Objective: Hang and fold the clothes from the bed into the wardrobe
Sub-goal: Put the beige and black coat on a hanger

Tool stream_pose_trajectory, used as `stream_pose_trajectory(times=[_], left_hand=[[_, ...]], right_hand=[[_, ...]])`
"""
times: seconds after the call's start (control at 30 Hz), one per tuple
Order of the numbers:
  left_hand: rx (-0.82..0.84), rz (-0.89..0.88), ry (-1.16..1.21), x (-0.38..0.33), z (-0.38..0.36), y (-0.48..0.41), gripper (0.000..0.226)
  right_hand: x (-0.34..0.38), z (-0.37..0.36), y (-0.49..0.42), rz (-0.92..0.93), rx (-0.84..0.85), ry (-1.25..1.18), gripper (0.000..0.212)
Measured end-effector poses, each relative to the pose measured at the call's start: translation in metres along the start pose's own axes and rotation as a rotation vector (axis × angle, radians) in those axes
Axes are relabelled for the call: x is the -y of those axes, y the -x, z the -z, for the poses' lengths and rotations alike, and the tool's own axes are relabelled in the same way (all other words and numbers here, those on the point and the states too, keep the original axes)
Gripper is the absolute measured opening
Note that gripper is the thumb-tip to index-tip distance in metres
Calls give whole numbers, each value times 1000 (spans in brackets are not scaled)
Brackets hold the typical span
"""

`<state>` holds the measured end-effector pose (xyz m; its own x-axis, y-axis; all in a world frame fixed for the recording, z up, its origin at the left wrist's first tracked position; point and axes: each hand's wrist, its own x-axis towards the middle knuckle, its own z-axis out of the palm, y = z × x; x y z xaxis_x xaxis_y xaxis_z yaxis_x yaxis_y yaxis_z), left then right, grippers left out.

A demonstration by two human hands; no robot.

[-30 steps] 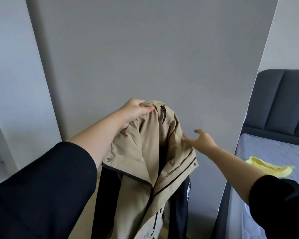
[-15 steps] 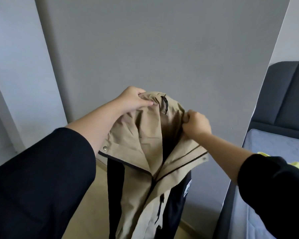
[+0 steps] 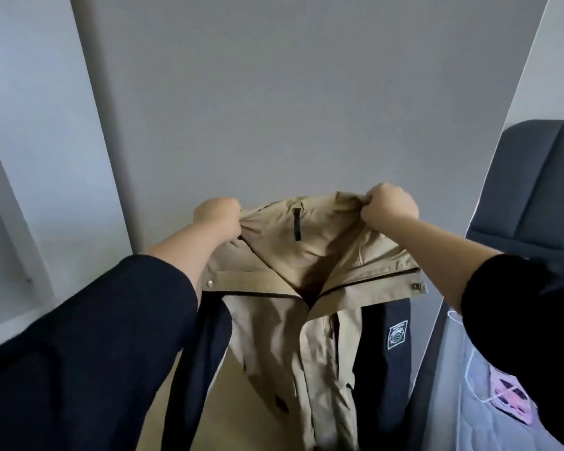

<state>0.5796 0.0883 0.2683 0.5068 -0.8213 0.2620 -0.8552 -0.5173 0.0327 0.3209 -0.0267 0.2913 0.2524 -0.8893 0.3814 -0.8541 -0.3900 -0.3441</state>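
Note:
A beige jacket (image 3: 284,317) with dark navy sleeves and a small chest patch hangs in front of me, facing me with its front open. My left hand (image 3: 217,216) grips the left side of its collar in a fist. My right hand (image 3: 389,206) grips the right side of the collar the same way. Between the two hands the collar is stretched wide, showing a black hanging loop inside the neck. The jacket's hem drops out of the bottom of the view.
A tall flat grey panel (image 3: 306,92) stands straight ahead behind the jacket. A pale wall with a white ledge (image 3: 20,196) is on the left. At the right is the bed, with its dark padded headboard (image 3: 541,183) and light mattress (image 3: 463,402).
My right hand went from reaching open to gripping the collar's right side, then pulled away from the left hand. The bunched collar is now spread wide and the jacket faces me squarely.

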Motion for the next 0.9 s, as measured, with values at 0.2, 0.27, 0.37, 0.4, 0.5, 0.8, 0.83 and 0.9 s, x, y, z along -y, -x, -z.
stream_pose_trajectory(times=[0.2,0.27,0.37,0.4,0.5,0.8,0.83,0.9], left_hand=[[286,203,659,-8,22,-11,19],[379,260,814,-6,26,-9,19],[413,267,970,-3,27,-8,17],[400,245,1058,-2,28,-8,16],[420,93,1318,8,33,-8,10],[202,-72,503,5,28,2,21],[170,-66,456,1,30,3,19],[-5,-49,337,-5,41,1,22]], right_hand=[[-5,3,-4,-178,218,-48,25],[-9,-1,-5,-288,354,-230,27],[-15,-6,-5,-379,410,-515,22],[-16,-8,-6,-380,386,-579,22],[-20,-7,-9,-359,366,-803,21],[-28,-5,2,-121,250,-539,12],[-26,-4,4,-88,165,-436,14],[-22,2,5,6,-40,-253,19]])
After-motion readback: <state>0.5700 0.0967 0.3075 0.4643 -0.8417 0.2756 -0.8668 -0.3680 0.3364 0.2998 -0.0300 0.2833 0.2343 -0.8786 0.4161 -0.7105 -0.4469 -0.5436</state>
